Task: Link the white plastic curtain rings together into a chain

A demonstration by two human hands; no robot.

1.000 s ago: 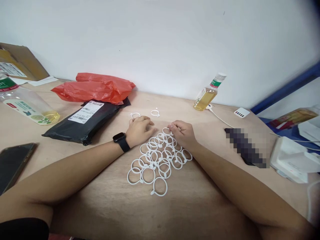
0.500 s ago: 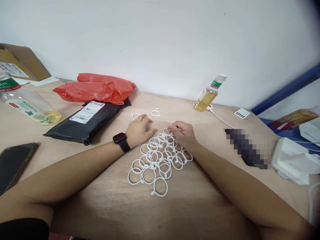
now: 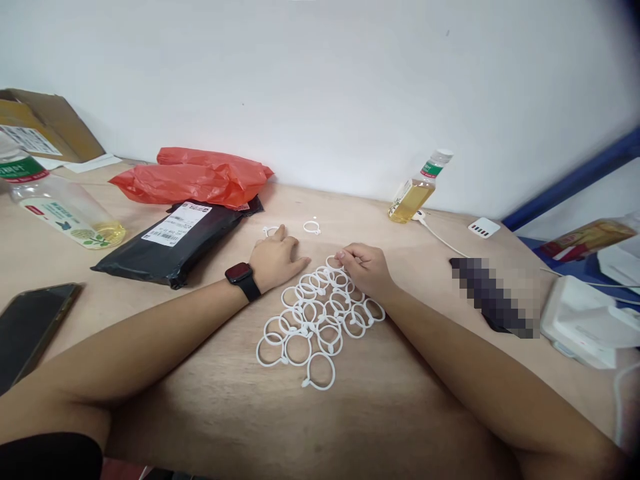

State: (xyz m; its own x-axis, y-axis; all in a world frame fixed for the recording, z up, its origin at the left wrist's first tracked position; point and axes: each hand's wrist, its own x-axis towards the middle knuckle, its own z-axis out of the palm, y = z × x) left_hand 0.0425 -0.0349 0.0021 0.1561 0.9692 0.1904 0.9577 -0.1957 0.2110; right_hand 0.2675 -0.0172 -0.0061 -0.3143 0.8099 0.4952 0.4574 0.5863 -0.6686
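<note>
A cluster of overlapping white curtain rings, each with a small eyelet, lies flat on the wooden table between my forearms. At the far tip of the cluster, my right hand is closed, thumb and forefinger pinching the edge of one curtain ring. My left hand rests open to the left of the cluster, fingers apart. Its fingertips are at another curtain ring, partly covered by them; whether they touch it I cannot tell. A separate curtain ring lies farther back, between the hands.
Left of my hands are a black parcel, a red plastic bag, a tilted-looking oil bottle and a phone. A second bottle, a white cable, a charger block and a white device are at right.
My left hand has shifted slightly, its fingers reaching a little farther over the curtain ring at the back left. The right hand keeps its pinch in place. The view moved slightly.
</note>
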